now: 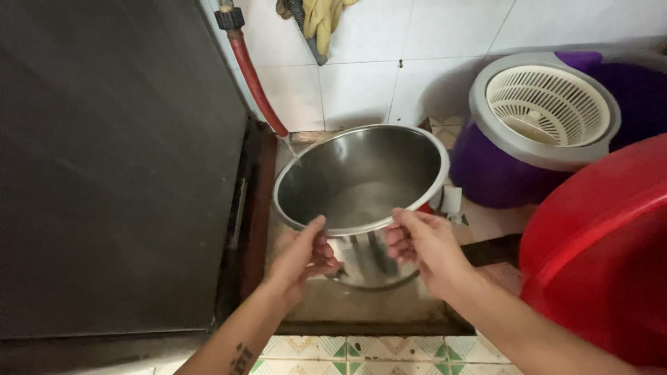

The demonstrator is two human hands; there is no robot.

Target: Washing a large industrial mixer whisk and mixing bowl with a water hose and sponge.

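Observation:
A shiny steel pot (pixel 361 184) is tilted with its open mouth facing me, held above a sunken wet floor basin (pixel 361 309). My left hand (pixel 302 257) grips the pot's near rim on the left, thumb over the edge. My right hand (pixel 424 246) grips the near rim on the right, fingers curled under the pot's side. The pot's inside looks bare, with a wet sheen at the bottom. A red hose (pixel 253 80) hangs from a tap at the wall and ends just left of the pot's far rim.
A dark door or panel (pixel 111 167) fills the left side. A purple mop bucket with a white spinner basket (pixel 545 104) stands at the right rear. A big red tub (pixel 604 243) sits at the right. Yellow gloves (pixel 321 21) hang on the white tiled wall. Patterned tiles (pixel 375 351) lie near me.

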